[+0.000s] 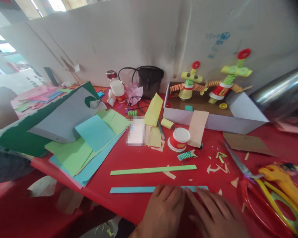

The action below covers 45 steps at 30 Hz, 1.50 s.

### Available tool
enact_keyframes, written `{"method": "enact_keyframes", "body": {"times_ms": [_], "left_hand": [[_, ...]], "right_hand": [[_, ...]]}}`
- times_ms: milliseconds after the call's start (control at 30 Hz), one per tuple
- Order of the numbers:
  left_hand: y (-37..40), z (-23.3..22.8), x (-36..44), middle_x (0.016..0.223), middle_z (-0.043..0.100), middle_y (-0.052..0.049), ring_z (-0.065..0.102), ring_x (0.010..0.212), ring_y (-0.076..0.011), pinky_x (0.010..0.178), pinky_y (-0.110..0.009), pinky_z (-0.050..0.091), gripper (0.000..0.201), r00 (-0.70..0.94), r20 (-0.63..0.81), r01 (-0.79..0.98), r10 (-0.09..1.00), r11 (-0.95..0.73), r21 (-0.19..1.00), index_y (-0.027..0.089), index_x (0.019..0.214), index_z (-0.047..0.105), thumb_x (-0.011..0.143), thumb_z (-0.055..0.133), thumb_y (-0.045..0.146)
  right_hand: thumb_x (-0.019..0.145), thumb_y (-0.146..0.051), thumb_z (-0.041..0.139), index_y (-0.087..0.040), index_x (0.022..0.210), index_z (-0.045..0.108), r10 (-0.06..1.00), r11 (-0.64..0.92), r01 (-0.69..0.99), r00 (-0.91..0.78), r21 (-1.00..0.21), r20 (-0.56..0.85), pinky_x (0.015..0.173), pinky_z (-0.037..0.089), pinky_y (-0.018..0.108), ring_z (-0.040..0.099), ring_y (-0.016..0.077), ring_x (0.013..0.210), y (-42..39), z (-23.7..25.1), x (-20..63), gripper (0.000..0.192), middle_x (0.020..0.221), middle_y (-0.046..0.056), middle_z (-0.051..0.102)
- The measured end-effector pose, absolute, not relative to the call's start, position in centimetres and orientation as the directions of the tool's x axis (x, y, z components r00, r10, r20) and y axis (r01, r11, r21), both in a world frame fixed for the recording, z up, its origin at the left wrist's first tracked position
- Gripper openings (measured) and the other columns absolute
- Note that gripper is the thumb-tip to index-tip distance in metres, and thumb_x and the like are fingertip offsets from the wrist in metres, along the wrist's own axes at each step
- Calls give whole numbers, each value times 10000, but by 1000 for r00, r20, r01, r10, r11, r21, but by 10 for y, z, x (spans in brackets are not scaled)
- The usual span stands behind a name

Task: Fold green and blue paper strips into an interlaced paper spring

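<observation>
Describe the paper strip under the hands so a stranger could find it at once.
On the red table, look at the near edge where the left hand and right hand meet. The blue strip lies flat under their fingertips; the parallel green strip lies farther away, untouched.

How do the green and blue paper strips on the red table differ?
The green strip lies farther from the person, untouched; the blue strip lies nearer, its right part under both the left hand and the right hand. The green strip shows whole; the blue one is partly hidden. Both are long, narrow and flat.

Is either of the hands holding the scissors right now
No, the scissors lie on the red table to the right, while the left hand and right hand press on the blue paper strip.
</observation>
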State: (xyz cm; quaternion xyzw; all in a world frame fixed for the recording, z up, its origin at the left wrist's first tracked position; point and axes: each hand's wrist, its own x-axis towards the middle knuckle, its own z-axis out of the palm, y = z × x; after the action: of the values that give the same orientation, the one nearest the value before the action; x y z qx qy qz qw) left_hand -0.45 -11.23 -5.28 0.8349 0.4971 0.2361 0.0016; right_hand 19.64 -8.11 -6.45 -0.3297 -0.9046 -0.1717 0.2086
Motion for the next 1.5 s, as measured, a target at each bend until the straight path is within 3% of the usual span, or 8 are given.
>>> {"method": "enact_keyframes", "body": {"times_ms": [200,333,433,533,667,867,1167,1500], "left_hand": [[-118,-48,-18,974,709,-83,604,820,-205,711,-344,522,278,290,493,858,820,-451,245,117,1107,630,918,427,104],[-117,-43,-21,869,680,-56,583,738,-207,630,-345,511,182,251,431,879,867,-390,273,158,946,629,878,482,74],[-109,-41,-15,835,653,-40,569,730,-213,626,-355,513,152,194,323,900,926,-299,317,190,865,603,867,513,67],[-101,-39,-10,940,661,-57,583,808,-218,704,-373,540,229,146,269,879,952,-250,406,197,954,613,871,476,33],[-99,-35,-9,1047,645,-82,581,928,-227,808,-397,533,251,133,261,830,956,-251,498,194,994,609,886,455,29],[-104,-39,-6,913,666,-37,566,815,-211,752,-383,462,153,160,239,858,958,-255,447,195,923,613,878,533,72],[-107,-41,-1,774,669,4,583,751,-156,793,-355,404,88,209,451,835,868,-399,380,178,816,611,870,584,114],[-114,-29,-14,673,639,23,537,644,-137,829,-356,382,180,214,536,854,816,-423,304,182,778,621,933,533,153]], "right_hand": [[935,-332,467,-244,1165,689,503,717,646,-739,261,448,816,433,435,655,256,909,-81,-74,204,332,1087,74,748],[931,-328,491,-245,1154,689,494,733,640,-733,230,467,801,420,422,660,248,868,-76,-70,203,311,1032,76,754],[962,-260,441,-266,1066,703,558,742,664,-689,94,462,769,403,384,659,213,813,-70,-59,195,282,943,45,748],[1003,-223,332,-250,905,697,701,662,745,-577,-82,419,745,398,379,647,209,788,-64,-51,182,379,883,48,724],[1024,-295,316,-233,1010,670,779,599,778,-513,-188,360,701,425,363,644,230,828,-61,-54,173,360,958,74,707],[978,-184,353,-241,949,646,753,652,711,-567,-263,334,682,443,331,651,211,813,-63,-55,176,299,922,49,704],[771,35,343,-213,959,634,614,770,599,-602,-220,510,797,377,343,650,180,745,-73,-44,172,426,798,2,735],[835,6,360,-253,870,637,638,755,575,-531,-316,558,830,328,354,614,157,666,-76,-41,171,381,709,-49,715]]}}
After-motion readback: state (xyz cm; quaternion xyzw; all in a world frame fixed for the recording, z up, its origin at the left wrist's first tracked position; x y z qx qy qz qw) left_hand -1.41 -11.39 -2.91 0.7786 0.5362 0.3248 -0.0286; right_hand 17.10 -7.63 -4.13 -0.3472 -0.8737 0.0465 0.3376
